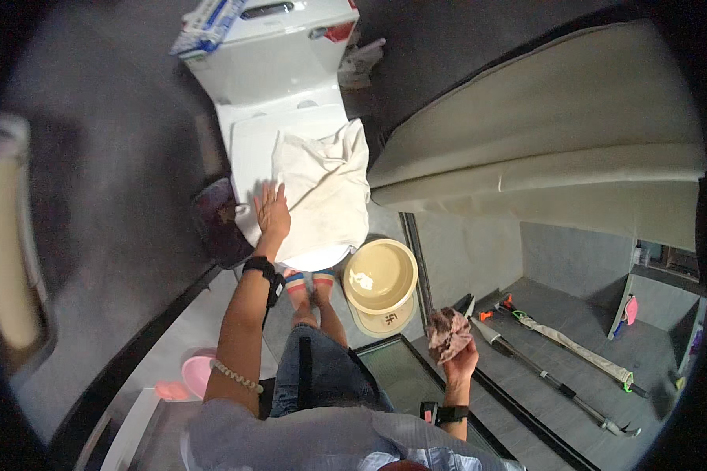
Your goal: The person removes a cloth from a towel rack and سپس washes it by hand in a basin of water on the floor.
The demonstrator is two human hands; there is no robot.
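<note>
A white toilet (271, 70) stands before me with its lid (252, 153) down. Spread unevenly over the lid is an off-white cloth (330, 206), creased near its upper right corner. My left hand (274, 215) lies flat near the left side of this cloth, fingers apart, holding nothing. Off to the right, my right hand (462, 360) grips a crumpled brownish-pink cloth (448, 335) in the air. Between the toilet and that hand sits a cream plastic basin (396, 268), with a bright patch inside that could be water or reflected light. It rests on a round beige base (365, 322).
A beige curtain (506, 141) hangs at the right. Long poles (536, 368) and a cloth-wrapped pole (577, 350) lie on the tiles beyond a dark frame (415, 253). A dark container (215, 218) stands left of the toilet. Behind my left arm is a pink basin (195, 372).
</note>
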